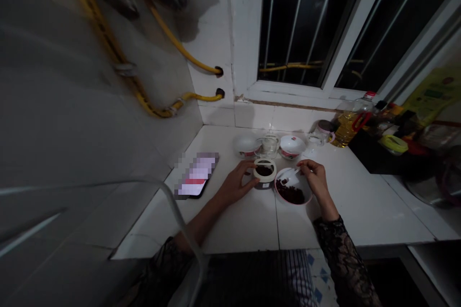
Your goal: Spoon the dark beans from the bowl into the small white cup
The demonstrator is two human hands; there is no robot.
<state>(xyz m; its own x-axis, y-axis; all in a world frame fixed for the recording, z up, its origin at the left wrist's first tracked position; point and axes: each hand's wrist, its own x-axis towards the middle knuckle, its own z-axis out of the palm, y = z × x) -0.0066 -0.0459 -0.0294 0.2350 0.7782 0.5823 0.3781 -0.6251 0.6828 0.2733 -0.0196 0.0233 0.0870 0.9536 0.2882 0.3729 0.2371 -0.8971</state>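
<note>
My left hand (235, 183) grips a small round jar (265, 184) from its left side, thumb and fingers around its pale rim. Dark contents show through the jar's opening. To the right of the jar stands a white bowl (301, 184) with a pinkish rim, holding dark red, crumbly food (291, 194). Over this bowl, my right hand (316, 178) pinches the handle of a small white spoon (292, 175), whose tip reaches down to the red food. What the food is cannot be made out in the dim light.
Behind the jar stand a lidded-looking bowl (246, 145), a clear glass jar (270, 145) and another white bowl (292, 147). A lit phone (197, 175) lies left. An oil bottle (347, 124) and a mug (326, 129) stand back right; a pale cable (176, 206) crosses the near left.
</note>
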